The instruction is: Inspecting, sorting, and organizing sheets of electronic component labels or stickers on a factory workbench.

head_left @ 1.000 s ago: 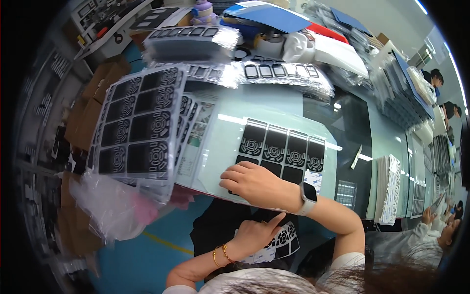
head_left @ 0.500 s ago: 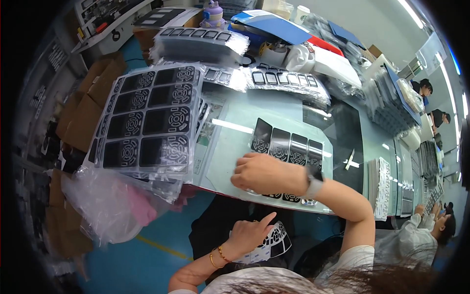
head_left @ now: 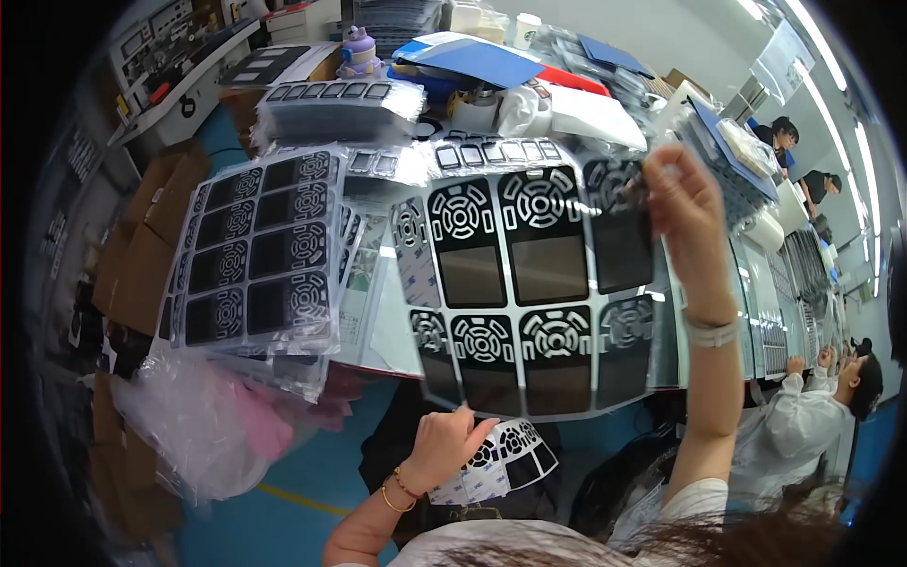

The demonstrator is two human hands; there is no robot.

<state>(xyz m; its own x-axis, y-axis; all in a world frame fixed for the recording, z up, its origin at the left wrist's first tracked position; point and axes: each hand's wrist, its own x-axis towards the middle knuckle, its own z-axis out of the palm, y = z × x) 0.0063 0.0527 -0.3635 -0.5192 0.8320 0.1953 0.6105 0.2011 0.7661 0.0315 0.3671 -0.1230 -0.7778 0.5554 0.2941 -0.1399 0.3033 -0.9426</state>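
My right hand (head_left: 685, 213) pinches the upper right edge of a large clear sheet of black panels (head_left: 501, 312), holding it tilted up over the table. Each panel has a ring-shaped cut-out pattern and a dark rectangle. Below the sheet's lower left edge is my left hand (head_left: 439, 449), fingers curled and thumb out. Its fingertips meet or overlap that edge; what they grip is hidden. Under this hand, over my lap, lies a smaller sheet of black-and-white labels (head_left: 510, 463) with pale backing.
A stack of similar panel sheets (head_left: 260, 246) lies on the left of the table. Behind are a pile of clear trays (head_left: 331, 113), blue folders (head_left: 491, 71) and a purple figurine (head_left: 359, 55). Plastic bags (head_left: 208, 425) hang at the left; a co-worker (head_left: 789, 435) sits at right.
My right hand has risen from the tabletop to the upper right, lifting the panel sheet with it. My left hand has shifted slightly left and curled its pointing finger. The view has turned slightly.
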